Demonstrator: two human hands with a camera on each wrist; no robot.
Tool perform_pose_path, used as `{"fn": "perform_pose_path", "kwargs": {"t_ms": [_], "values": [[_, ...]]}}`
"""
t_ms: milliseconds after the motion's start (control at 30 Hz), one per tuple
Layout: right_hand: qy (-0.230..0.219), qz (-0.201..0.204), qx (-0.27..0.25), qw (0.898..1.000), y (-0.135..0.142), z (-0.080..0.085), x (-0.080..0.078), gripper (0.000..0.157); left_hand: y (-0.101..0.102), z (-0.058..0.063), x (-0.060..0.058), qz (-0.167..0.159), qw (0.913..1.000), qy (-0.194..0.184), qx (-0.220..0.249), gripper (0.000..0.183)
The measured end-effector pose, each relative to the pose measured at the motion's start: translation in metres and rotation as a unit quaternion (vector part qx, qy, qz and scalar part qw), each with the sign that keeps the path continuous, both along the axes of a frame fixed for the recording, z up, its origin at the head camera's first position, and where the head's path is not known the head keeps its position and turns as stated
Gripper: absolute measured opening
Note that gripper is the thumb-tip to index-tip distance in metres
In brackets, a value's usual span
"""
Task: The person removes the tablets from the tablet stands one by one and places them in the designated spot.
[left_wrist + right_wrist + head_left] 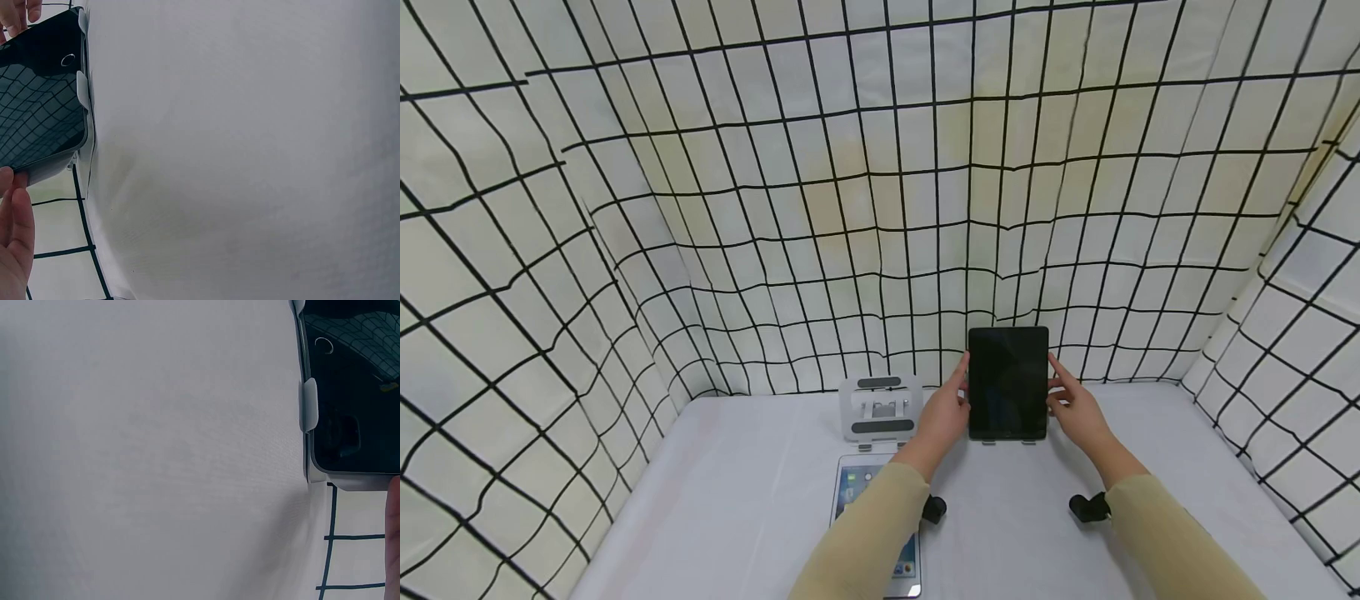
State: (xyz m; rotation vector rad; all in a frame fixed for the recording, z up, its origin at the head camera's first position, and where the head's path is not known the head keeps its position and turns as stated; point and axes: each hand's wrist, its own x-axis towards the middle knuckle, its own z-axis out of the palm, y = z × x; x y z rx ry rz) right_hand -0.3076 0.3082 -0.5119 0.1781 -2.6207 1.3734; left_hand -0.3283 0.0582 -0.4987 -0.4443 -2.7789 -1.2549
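The left hand (945, 410) and right hand (1078, 412) hold the black tablet (1007, 383), fingers at its 9 and 3 o'clock edges. A grey stand (882, 426) sits at 9 o'clock.

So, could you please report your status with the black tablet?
Left hand and right hand hold black tablet by its sides; bottom behind clips; nothing visibly blocking.
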Motion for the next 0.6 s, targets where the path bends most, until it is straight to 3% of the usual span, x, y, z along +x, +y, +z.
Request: {"fn": "perform_pose_path", "kwargs": {"t_ms": [600], "values": [[0.003,-0.012,0.002,1.000,-0.0025,0.0018,-0.0012,0.080,0.0014,0.0005,-0.0010,0.008,0.9998,-0.010,0.013,0.091]]}}
